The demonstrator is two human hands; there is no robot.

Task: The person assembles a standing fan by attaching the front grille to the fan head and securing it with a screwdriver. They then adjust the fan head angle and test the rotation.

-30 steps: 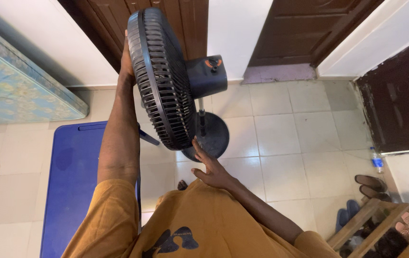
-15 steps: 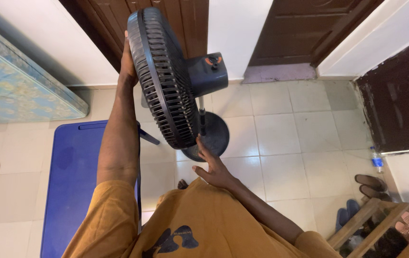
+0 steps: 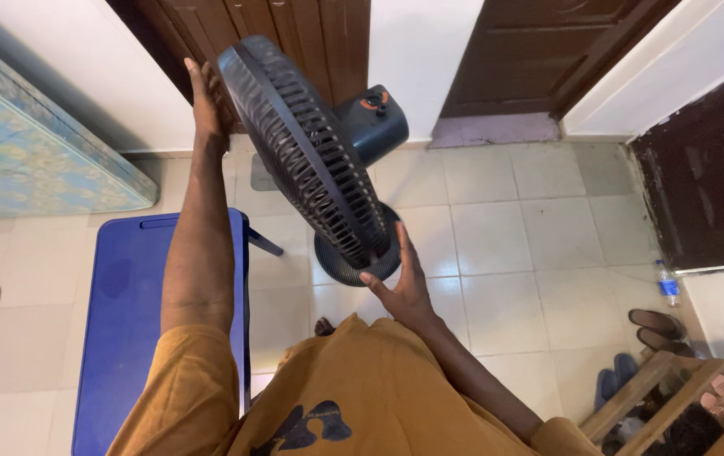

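Observation:
A dark standing fan stands on the tiled floor in front of me, its round grille (image 3: 311,152) tilted and turned left. The motor housing (image 3: 375,122) with an orange knob sits behind the grille, and the round base (image 3: 341,266) is below. My left hand (image 3: 207,101) is raised at the grille's upper left rim, palm flat, fingers straight. My right hand (image 3: 400,287) has spread fingers against the grille's lower rim, above the base. Neither hand is closed around anything.
A blue plastic tabletop (image 3: 125,295) lies left of my body, a patterned mattress (image 3: 32,152) leans at far left. Two brown doors (image 3: 539,51) are ahead. At right are a water bottle (image 3: 667,283), sandals (image 3: 656,325) and a wooden shoe rack (image 3: 675,405).
The fan head has swung, its top leaning left and its lower edge to the right. My left hand came off the back of the rim and opened flat; my right hand moved up and right.

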